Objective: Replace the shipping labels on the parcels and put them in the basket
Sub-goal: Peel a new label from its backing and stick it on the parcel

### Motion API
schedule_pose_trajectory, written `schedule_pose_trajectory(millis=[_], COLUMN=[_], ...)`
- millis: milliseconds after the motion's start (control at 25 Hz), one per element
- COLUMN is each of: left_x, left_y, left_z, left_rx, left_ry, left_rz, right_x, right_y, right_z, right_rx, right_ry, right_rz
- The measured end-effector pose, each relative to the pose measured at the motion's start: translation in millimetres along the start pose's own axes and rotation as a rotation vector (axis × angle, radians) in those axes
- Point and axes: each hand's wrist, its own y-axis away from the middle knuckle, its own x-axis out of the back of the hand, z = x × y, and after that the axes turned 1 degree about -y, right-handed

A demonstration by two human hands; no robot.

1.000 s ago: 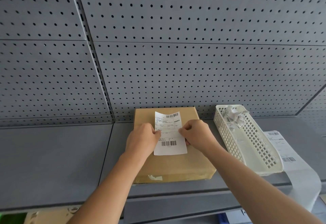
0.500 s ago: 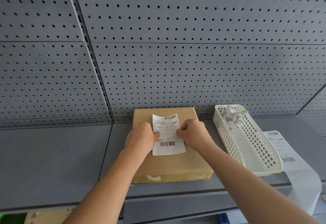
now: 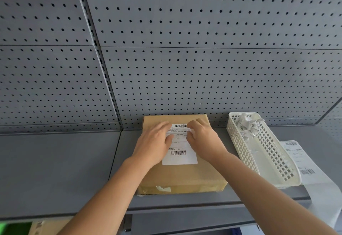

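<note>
A brown cardboard parcel (image 3: 185, 175) lies flat on the grey shelf (image 3: 55, 170), against the pegboard back. A white shipping label (image 3: 180, 156) with barcodes lies on its top. My left hand (image 3: 155, 140) rests flat on the label's left side, fingers spread. My right hand (image 3: 202, 134) presses on the label's upper right part with bent fingers. Neither hand grips anything. The label's upper middle shows between the hands.
A white perforated plastic basket (image 3: 273, 160) stands right of the parcel and holds crumpled label scraps (image 3: 247, 125). A strip of fresh labels (image 3: 303, 162) lies right of it and hangs over the shelf edge. Another cardboard box (image 3: 42, 228) shows below the shelf at lower left.
The label was held by its sides between both hands above the parcel. It now lies flat on the parcel top, and both hands have opened and press on it.
</note>
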Motion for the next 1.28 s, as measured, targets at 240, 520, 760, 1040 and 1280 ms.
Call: schedule_pose_trajectory(millis=[240, 520, 760, 1040, 1280], left_x=[-3.4, -14.6, -12.3, -8.1, -3.8], left_y=[-8.7, -14.7, -14.8, -8.5, 1.2], left_z=[-6.3, -11.4, -11.5, -26.3, -26.3], left_rx=[-0.11, -0.138, -0.133, -0.09, -0.06], left_ry=[-0.096, -0.151, -0.202, -0.235, -0.205], left_rz=[-0.142, -0.245, -0.246, -0.252, -0.244], right_x=[-9.7, -16.6, -15.6, -5.3, -0.8], right_y=[-4.4, -5.3, -4.0, 3.0, 7.2], right_z=[1.5, 5.6, 13.4, 27.6, 26.1], right_rx=[0.229, 0.255, 0.23, 0.177, 0.159], right_ry=[0.169, 0.248, 0.259, 0.248, 0.219], right_rz=[-0.146, -0.259, -0.278, -0.275, -0.261])
